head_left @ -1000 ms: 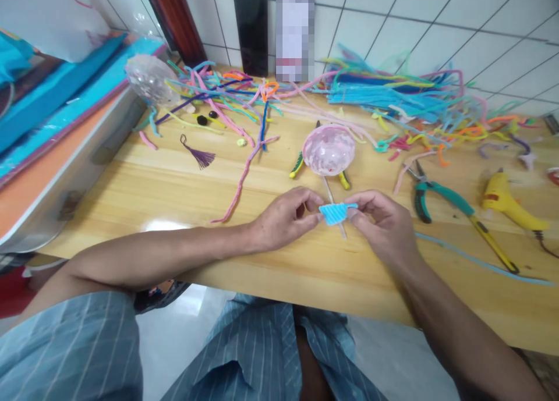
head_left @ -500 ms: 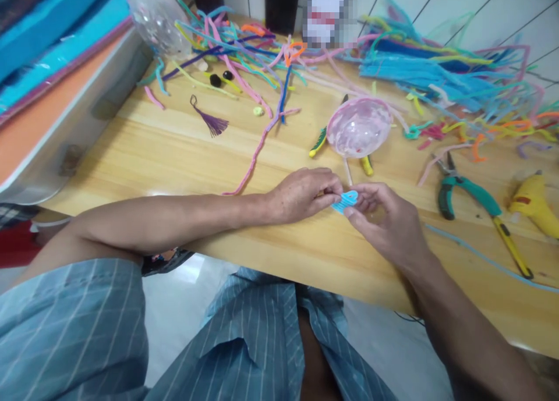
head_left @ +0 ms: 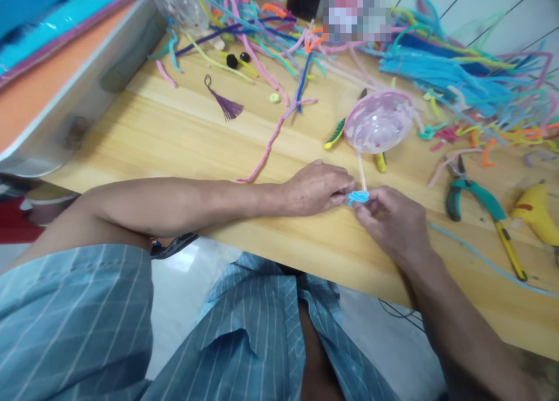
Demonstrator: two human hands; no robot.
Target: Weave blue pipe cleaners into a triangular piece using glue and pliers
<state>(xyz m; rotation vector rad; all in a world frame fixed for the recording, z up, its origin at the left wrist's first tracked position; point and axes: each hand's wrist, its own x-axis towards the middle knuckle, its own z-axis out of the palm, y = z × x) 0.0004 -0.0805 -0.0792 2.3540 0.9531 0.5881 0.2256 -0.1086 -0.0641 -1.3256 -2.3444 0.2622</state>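
Observation:
A small bright-blue bundle of folded pipe cleaner [head_left: 358, 197] is pinched between my two hands, low over the table. My left hand [head_left: 315, 187] grips its left end, fingertips pressed together. Thumb and fingers of my right hand [head_left: 392, 219] close on its right end and hide part of it. Just beyond lies a clear, pink-rimmed plastic dome [head_left: 378, 124], with a pale pink strip [head_left: 362, 171] running from it down to the blue bundle. Whether strip and bundle touch, I cannot tell. Yellow-and-green handles [head_left: 335, 135] show partly from behind the dome.
On the right are green-handled pliers [head_left: 477, 194], a yellow cutter [head_left: 510, 255], a yellow glue gun [head_left: 537, 212] and a blue pipe cleaner [head_left: 484, 255]. Loose pipe cleaners [head_left: 454, 78] pile up at the back. A purple tassel [head_left: 229, 105] and a plastic bin [head_left: 56, 121] are leftward.
The view has shifted, so the table things sit further right and slightly higher. The blue bundle has tilted between my fingers and now shows flatter. Both hands still grip it.

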